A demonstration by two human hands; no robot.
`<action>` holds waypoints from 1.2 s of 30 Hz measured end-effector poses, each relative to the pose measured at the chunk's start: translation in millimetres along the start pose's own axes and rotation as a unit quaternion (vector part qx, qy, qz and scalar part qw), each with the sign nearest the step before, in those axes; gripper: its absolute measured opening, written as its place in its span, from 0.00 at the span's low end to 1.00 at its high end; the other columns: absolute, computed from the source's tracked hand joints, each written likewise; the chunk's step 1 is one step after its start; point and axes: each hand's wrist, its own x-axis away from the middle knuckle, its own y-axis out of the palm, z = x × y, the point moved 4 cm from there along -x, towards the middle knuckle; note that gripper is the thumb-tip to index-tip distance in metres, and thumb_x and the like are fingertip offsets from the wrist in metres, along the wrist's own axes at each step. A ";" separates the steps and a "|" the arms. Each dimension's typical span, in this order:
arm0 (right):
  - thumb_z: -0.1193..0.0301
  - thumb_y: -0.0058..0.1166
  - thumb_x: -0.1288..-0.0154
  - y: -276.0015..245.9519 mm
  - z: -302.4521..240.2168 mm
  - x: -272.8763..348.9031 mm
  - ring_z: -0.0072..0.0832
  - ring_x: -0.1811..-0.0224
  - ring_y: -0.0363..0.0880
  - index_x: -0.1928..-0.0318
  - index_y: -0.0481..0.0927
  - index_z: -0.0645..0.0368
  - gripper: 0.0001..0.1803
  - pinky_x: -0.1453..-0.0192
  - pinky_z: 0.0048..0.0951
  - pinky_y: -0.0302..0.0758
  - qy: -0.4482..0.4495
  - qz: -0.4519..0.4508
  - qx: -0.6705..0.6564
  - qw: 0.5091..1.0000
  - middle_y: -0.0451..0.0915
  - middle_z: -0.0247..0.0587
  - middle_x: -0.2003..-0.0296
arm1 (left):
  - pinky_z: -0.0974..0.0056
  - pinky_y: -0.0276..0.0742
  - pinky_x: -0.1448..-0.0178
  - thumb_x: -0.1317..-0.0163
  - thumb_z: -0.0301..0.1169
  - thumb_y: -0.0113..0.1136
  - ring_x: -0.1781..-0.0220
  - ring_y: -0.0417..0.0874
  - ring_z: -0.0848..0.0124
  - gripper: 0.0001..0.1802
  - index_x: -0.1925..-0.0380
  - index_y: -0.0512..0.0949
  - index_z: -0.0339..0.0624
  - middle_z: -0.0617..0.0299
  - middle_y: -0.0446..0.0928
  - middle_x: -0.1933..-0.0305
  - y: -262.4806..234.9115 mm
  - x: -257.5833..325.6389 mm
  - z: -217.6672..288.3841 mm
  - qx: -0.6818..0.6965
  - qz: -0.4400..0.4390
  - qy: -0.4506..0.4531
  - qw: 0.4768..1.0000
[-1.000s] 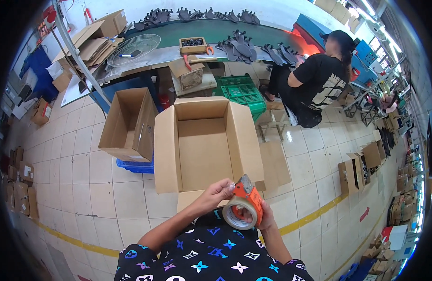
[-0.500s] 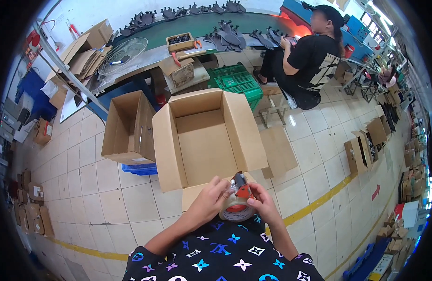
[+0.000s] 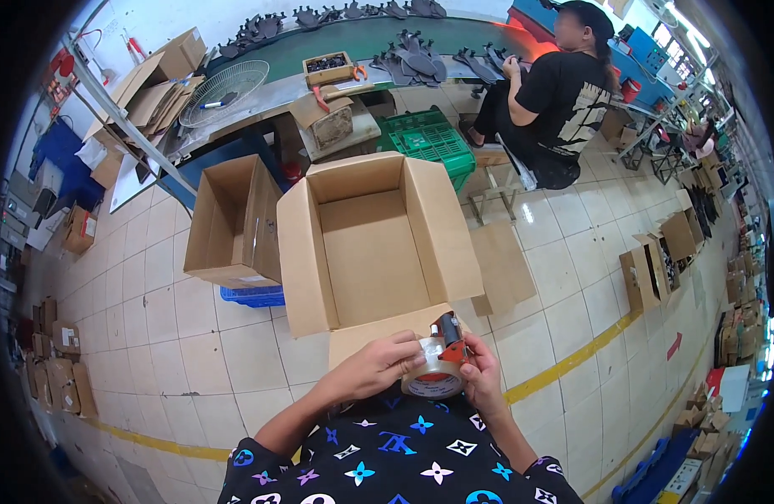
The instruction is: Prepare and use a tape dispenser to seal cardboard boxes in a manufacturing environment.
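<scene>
My right hand (image 3: 481, 380) grips a tape dispenser (image 3: 453, 349) with a red-orange frame and a dark roller. A wide roll of clear packing tape (image 3: 436, 385) is mounted on it. From the other side my left hand (image 3: 379, 366) pinches at the clear tape on top of the roll, fingers bent together; the tape between them is hard to make out. Both hands are close to my body, just over the near flap of an open cardboard box (image 3: 374, 252). Nothing lies inside this box, and its flaps are folded outward.
Left of the box stands a second open carton (image 3: 221, 244) on a blue crate (image 3: 251, 296). Beyond are a green crate (image 3: 425, 143) and a workbench with dark flat parts (image 3: 416, 63). A seated co-worker (image 3: 563, 97) is at the far right. A cardboard sheet (image 3: 503, 269) lies on the floor.
The dispenser and roll have shifted slightly right and turned, showing more of the roll. My left fingers have moved onto the roll's upper left side, and my right hand has moved a little right.
</scene>
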 end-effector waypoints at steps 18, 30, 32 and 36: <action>0.60 0.76 0.50 -3.9 -22.1 3.0 0.29 0.38 0.70 0.37 0.66 0.61 0.44 0.33 0.31 0.67 0.004 -0.112 0.154 0.982 0.67 0.38 0.45 | 0.61 0.73 0.57 0.27 0.37 0.51 0.66 0.77 0.65 0.18 0.69 0.77 0.31 0.55 0.76 0.70 -6.5 -2.1 -5.2 0.065 0.077 -0.086 0.991; 0.48 0.74 0.52 -13.3 9.4 13.0 0.26 0.42 0.73 0.36 0.62 0.61 0.51 0.36 0.31 0.70 0.025 0.049 0.025 0.998 0.73 0.37 0.45 | 0.64 0.69 0.35 0.26 0.44 0.49 0.39 0.74 0.68 0.25 0.42 0.74 0.33 0.57 0.71 0.38 -9.5 39.7 -44.6 0.437 0.061 -0.134 0.887; 0.43 0.67 0.45 -9.2 3.7 6.7 0.26 0.45 0.75 0.39 0.65 0.62 0.45 0.39 0.31 0.71 -0.018 0.082 0.043 0.996 0.74 0.39 0.47 | 0.53 0.68 0.29 0.27 0.46 0.50 0.29 0.68 0.56 0.28 0.43 0.72 0.29 0.45 0.63 0.29 -9.8 38.7 -46.5 0.421 0.044 -0.118 0.898; 0.46 0.58 0.35 -2.2 -12.9 -5.2 0.31 0.46 0.79 0.41 0.64 0.63 0.37 0.41 0.35 0.77 -0.110 0.118 0.061 0.985 0.77 0.47 0.48 | 0.61 0.69 0.31 0.27 0.49 0.49 0.36 0.72 0.66 0.32 0.37 0.70 0.30 0.50 0.65 0.30 -13.3 38.3 -36.2 0.446 0.042 -0.066 0.892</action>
